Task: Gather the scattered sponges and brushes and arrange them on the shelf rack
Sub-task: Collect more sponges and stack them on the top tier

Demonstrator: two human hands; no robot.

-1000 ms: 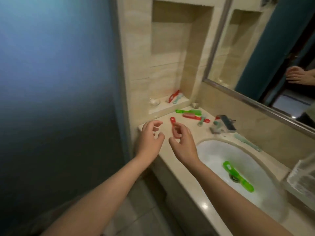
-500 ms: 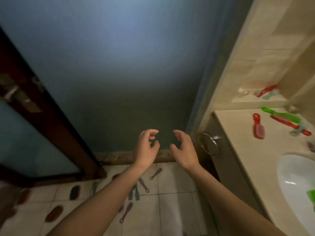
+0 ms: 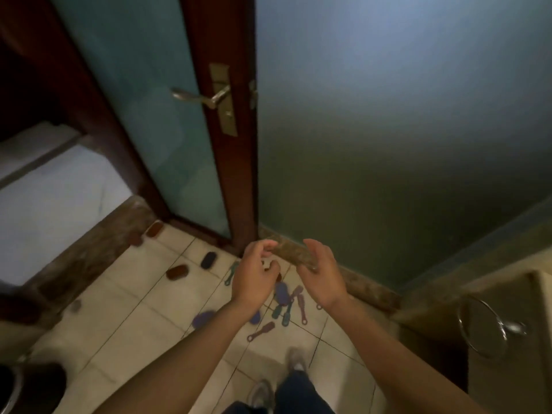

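Observation:
Several small brushes lie scattered on the tiled floor (image 3: 143, 294) below my hands: a dark red one (image 3: 260, 331), a teal one (image 3: 286, 315), a teal one further up (image 3: 231, 273). Oval sponges lie further left: a brown one (image 3: 177, 271), a dark blue one (image 3: 208, 260), a reddish one (image 3: 154, 228) by the threshold, and a blurred purple one (image 3: 203, 319). My left hand (image 3: 254, 279) and my right hand (image 3: 321, 271) hover side by side above the floor, fingers curled and apart, holding nothing. The shelf rack is out of view.
A glass door with a metal handle (image 3: 200, 98) stands ahead in a dark wood frame. A frosted wall (image 3: 388, 130) fills the right. The vanity side carries a towel ring (image 3: 484, 325) at the lower right. My shoes (image 3: 295, 358) stand on the tiles. A dark bin (image 3: 30, 383) sits lower left.
My view has swung left and down from the sink counter to the door and floor. Both hands stayed empty in front of me, in the same curled pose.

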